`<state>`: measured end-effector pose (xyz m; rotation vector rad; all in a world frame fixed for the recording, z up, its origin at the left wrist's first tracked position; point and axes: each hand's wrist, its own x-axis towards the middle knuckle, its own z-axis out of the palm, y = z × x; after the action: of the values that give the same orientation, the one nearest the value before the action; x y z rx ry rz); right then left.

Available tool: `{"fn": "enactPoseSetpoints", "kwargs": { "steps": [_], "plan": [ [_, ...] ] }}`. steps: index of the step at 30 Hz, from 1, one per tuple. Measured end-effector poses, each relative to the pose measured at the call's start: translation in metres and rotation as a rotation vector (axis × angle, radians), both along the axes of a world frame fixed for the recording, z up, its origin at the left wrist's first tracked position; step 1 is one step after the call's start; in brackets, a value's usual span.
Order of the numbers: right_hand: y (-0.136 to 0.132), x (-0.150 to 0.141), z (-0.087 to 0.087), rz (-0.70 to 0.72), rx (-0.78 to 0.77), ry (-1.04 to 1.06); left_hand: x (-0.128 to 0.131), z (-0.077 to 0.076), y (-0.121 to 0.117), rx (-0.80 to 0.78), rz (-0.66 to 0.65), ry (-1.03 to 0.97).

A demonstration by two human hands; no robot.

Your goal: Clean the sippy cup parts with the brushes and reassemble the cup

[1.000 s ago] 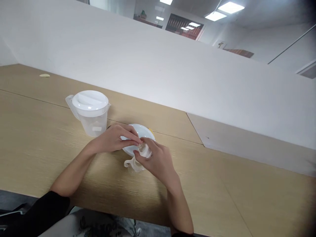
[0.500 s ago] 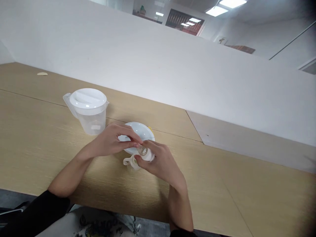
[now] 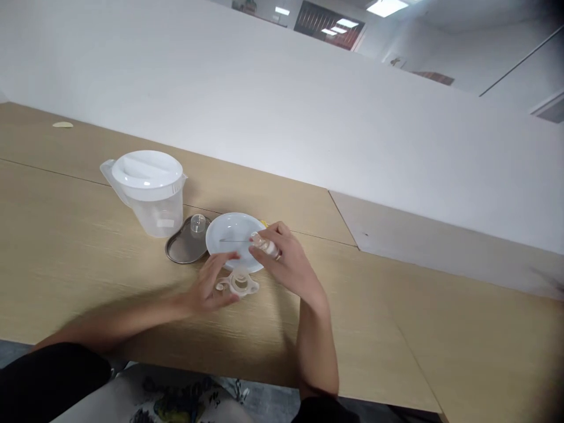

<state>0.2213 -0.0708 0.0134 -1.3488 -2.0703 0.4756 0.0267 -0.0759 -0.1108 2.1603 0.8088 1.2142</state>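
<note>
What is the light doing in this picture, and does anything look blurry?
In the head view, a ceiling light glares at the top, and the pitcher lid shows small highlights; in the head view, soft shadows lie on the tabletop around the left forearm; in the head view, the small bottle in the right hand looks too soft for fine detail.

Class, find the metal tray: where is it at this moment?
In the head view, the metal tray lies left of centre on the table, between the lidded pitcher and the white dish, with a small clear cup at its far end.
</note>
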Motion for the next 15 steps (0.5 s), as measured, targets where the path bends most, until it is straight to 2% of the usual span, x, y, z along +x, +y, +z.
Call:
{"fn": "enactPoseSetpoints", "kwargs": {
  "steps": [4, 7, 11, 15],
  "plan": [
    [0.001, 0.0, 0.0, 0.225, -0.118, -0.076, -0.005, -0.026, -0.012, 0.029, 0.08, 0.182],
    [0.002, -0.001, -0.002, 0.281, -0.196, -0.133, -0.003, -0.037, -0.012, -0.022, 0.129, 0.191],
    [0.002, -0.002, -0.006, 0.284, -0.283, -0.225, -0.001, -0.04, -0.011, -0.1, 0.109, 0.236],
    [0.003, 0.002, -0.009, 0.307, -0.288, -0.31, 0.0, -0.037, -0.012, -0.173, 0.114, 0.222]
  ]
}}
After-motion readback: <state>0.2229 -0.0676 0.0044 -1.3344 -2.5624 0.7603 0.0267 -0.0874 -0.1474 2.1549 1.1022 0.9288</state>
